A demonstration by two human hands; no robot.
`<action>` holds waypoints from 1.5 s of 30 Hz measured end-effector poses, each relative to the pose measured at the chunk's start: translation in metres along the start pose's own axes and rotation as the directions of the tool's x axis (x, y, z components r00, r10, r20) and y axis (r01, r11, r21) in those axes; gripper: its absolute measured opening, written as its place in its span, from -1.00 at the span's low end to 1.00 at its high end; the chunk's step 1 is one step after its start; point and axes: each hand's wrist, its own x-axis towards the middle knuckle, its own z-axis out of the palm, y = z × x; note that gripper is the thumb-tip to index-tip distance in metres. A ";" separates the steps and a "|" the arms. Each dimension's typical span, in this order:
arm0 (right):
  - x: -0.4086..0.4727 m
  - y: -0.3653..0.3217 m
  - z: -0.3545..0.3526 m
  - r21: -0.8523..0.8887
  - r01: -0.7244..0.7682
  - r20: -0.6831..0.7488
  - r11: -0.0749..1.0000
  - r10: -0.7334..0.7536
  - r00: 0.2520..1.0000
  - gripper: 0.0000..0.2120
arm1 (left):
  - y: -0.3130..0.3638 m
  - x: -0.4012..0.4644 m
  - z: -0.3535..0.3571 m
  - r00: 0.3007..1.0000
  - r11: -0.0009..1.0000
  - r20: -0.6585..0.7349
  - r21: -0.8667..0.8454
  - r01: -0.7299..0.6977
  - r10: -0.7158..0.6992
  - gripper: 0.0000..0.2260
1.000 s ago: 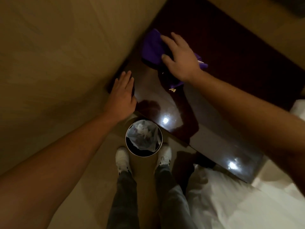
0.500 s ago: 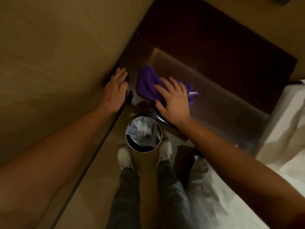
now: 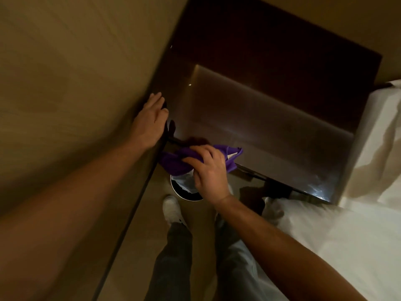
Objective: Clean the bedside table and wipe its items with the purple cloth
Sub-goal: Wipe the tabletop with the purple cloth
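The dark glossy bedside table (image 3: pixel 271 118) fills the upper middle of the head view. My right hand (image 3: pixel 208 172) grips the bunched purple cloth (image 3: pixel 175 161) at the table's near left corner, partly over the edge and above the bin. My left hand (image 3: pixel 152 122) lies flat with fingers together on the table's left edge, beside the wall. No items show on the table top.
A round waste bin (image 3: pixel 186 192) with a plastic liner stands on the floor below the table's front edge, between my feet. The tan wall panel (image 3: pixel 76 83) runs along the left. A white bed (image 3: pixel 347 235) lies to the right.
My right hand has dragged the purple cloth from the far left of the table toward me, down to the near edge above the bin. My left hand has stayed on the left edge.
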 end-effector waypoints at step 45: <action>0.035 0.006 -0.006 -0.022 -0.011 0.110 1.000 0.014 0.994 -0.63 | 0.009 0.002 -0.001 0.998 0.978 -0.028 -0.199 0.055 -0.062 -0.40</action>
